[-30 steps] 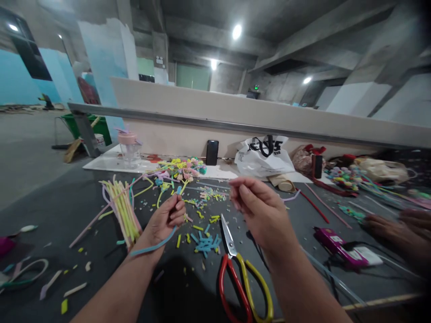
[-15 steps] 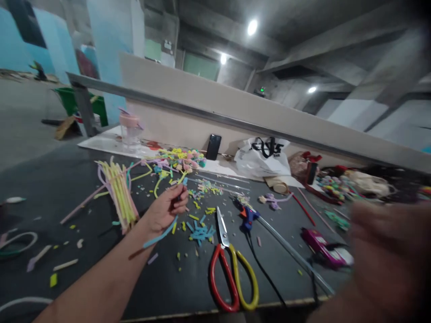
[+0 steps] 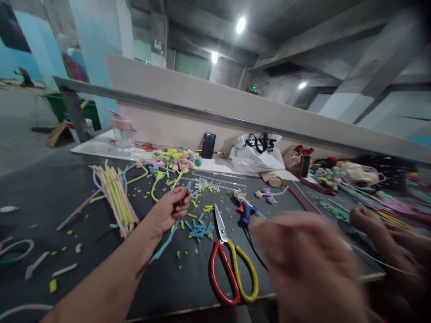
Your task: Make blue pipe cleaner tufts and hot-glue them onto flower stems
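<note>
My left hand (image 3: 171,206) is closed, its fingers pinching a blue pipe cleaner (image 3: 165,244). One end of it pokes out above the fingertips, and the rest hangs below the wrist. Close to the camera on the right is my right hand (image 3: 310,255), badly smeared by motion, so its fingers cannot be made out. Between the hands lie scissors (image 3: 221,229) with one red and one yellow handle. A pile of cut blue pieces (image 3: 199,229) sits left of the blades. Behind my right hand rests a blue glue gun (image 3: 247,213) with a black cord.
A bundle of pipe cleaners (image 3: 116,199) stands at the left, with finished fuzzy flowers (image 3: 175,159) behind. Along the back are a cup (image 3: 124,137), a phone (image 3: 208,146) and a white bag (image 3: 257,157). Another person's hands (image 3: 377,229) are at the right edge.
My right hand has moved left and inward from the right edge, now covering the pink item there. My left hand keeps the blue pipe cleaner. Another person's hands have become visible.
</note>
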`<control>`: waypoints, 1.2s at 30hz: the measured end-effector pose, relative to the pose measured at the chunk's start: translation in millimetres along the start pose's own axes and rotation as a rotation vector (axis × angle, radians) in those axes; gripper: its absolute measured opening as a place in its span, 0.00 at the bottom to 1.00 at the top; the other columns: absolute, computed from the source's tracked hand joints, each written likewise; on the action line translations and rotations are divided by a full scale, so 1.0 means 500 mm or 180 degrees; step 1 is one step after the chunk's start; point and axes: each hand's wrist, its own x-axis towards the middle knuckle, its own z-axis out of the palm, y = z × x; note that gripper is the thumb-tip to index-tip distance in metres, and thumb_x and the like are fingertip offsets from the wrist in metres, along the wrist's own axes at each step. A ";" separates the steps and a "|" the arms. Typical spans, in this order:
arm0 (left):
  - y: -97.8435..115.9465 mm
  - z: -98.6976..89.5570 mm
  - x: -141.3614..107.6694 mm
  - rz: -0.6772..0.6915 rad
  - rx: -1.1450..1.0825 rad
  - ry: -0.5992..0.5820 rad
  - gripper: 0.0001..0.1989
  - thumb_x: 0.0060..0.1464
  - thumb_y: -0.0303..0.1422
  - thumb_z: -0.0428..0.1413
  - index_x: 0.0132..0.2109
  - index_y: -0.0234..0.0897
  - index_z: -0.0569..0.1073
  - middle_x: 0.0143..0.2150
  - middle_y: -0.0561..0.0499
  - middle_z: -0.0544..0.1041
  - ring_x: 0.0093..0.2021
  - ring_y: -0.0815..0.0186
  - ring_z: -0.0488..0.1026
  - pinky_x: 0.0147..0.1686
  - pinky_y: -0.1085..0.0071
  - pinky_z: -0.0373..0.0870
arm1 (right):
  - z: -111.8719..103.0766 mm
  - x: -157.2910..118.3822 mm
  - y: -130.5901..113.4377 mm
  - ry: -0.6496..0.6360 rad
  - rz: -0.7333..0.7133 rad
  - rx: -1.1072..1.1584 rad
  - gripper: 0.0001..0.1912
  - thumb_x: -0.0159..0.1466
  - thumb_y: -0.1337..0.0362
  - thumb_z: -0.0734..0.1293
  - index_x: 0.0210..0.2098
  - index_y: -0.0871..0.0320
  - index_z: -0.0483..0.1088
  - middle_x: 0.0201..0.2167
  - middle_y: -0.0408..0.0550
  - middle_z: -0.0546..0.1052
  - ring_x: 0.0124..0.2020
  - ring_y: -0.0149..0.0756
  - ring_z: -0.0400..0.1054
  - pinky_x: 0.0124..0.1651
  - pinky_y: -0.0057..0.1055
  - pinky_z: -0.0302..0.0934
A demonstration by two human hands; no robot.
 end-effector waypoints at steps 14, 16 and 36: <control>-0.005 0.143 -0.064 0.0470 0.1772 -0.0333 0.13 0.43 0.37 0.61 0.27 0.36 0.65 0.18 0.62 0.58 0.16 0.78 0.49 0.16 0.79 0.44 | 0.039 -0.053 0.084 0.0194 0.0413 -0.0110 0.10 0.54 0.62 0.67 0.34 0.60 0.70 0.22 0.40 0.68 0.22 0.27 0.58 0.24 0.24 0.54; -0.009 0.175 -0.098 0.0645 0.2043 -0.0380 0.12 0.41 0.35 0.62 0.25 0.35 0.66 0.20 0.61 0.61 0.19 0.76 0.54 0.18 0.78 0.49 | 0.029 -0.071 0.070 0.0236 0.0169 -0.0156 0.12 0.55 0.62 0.67 0.38 0.59 0.70 0.25 0.42 0.70 0.24 0.29 0.61 0.26 0.25 0.56; -0.100 0.150 -0.321 0.0730 0.4119 0.0594 0.04 0.45 0.27 0.54 0.25 0.36 0.67 0.24 0.56 0.67 0.28 0.69 0.62 0.28 0.74 0.54 | 0.039 -0.202 0.127 -0.0799 0.1257 -0.0016 0.10 0.52 0.60 0.67 0.22 0.58 0.63 0.15 0.35 0.63 0.14 0.26 0.56 0.16 0.22 0.50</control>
